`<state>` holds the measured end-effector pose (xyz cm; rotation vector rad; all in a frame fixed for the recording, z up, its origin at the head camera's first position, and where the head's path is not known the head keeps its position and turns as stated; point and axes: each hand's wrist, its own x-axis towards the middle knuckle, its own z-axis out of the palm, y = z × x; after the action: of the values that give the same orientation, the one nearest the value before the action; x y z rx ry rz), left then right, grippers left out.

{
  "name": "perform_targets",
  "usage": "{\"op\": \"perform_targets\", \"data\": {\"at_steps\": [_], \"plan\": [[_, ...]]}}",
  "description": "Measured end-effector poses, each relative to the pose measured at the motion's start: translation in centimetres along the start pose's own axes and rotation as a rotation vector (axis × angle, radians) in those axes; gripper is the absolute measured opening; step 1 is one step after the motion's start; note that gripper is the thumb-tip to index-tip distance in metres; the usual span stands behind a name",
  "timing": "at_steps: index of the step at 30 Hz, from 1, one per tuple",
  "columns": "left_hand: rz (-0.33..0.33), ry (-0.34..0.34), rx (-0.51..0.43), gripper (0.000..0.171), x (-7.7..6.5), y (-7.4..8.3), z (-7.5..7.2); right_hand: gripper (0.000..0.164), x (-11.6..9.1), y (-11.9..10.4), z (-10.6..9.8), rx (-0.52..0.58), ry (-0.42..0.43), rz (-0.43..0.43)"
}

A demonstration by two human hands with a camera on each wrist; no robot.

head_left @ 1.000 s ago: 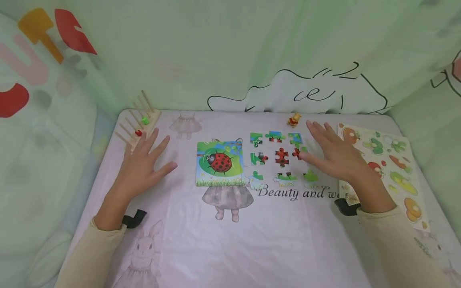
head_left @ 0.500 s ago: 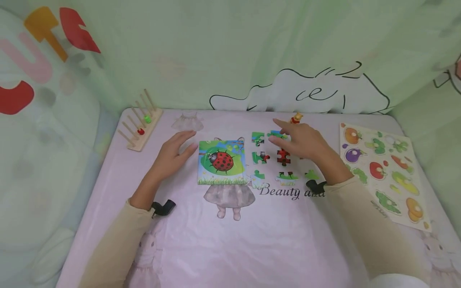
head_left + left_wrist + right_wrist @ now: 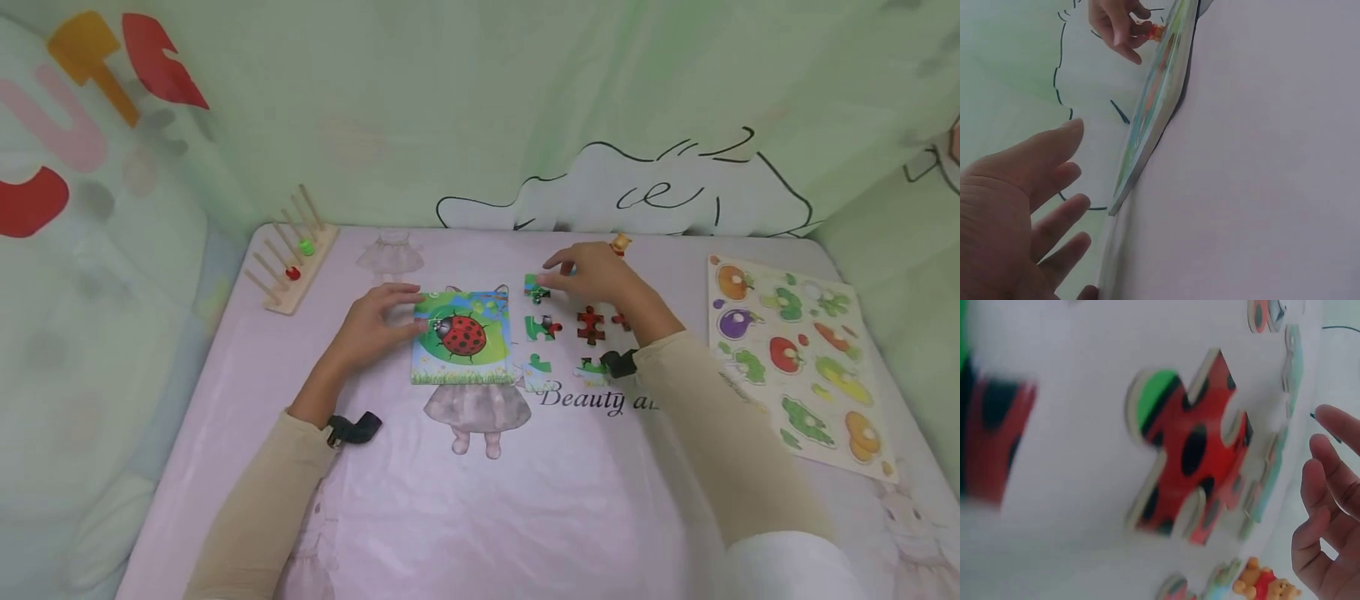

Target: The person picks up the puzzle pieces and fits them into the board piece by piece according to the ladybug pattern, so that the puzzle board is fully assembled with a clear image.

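Observation:
A square ladybug picture board point(image 3: 461, 337) lies mid-table. At its left edge is my left hand point(image 3: 367, 325), its thumb and fingers apart and around the upper left corner. The left wrist view shows this hand point(image 3: 1016, 206) with a gap between its fingers and the board point(image 3: 1154, 100). Several loose jigsaw pieces lie in rows to the right, among them a red spotted centre piece point(image 3: 590, 325). My right hand point(image 3: 596, 271) hovers over the top row, fingertips near the upper left piece point(image 3: 534, 288) and covering others. Nothing shows between its fingers point(image 3: 1329, 472).
At the back left stands a wooden peg rack point(image 3: 300, 267) with red and green rings. A bear figurine point(image 3: 620, 243) is partly hidden behind the right hand. To the right lies a vegetable knob-puzzle board point(image 3: 798, 358). Cloth curtains point(image 3: 360, 117) border the table.
Both hands have come inward from the table's sides. The left hand has reached the picture board's edge; the right has moved left over the top row of pieces.

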<state>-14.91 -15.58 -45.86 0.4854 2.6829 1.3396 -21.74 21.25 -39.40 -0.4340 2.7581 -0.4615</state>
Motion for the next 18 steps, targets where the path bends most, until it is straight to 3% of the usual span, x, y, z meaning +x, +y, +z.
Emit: {"op": "perform_targets", "data": {"at_steps": [7,18], "plan": [[0.048,-0.009,0.102,0.052,0.1,-1.1,0.4,0.048,1.3,0.2,0.8,0.045,-0.040,0.075],[0.039,-0.072,0.135,0.056,0.0,-1.5,0.2,0.043,2.4,0.1,1.1,0.074,-0.052,0.141]]}}
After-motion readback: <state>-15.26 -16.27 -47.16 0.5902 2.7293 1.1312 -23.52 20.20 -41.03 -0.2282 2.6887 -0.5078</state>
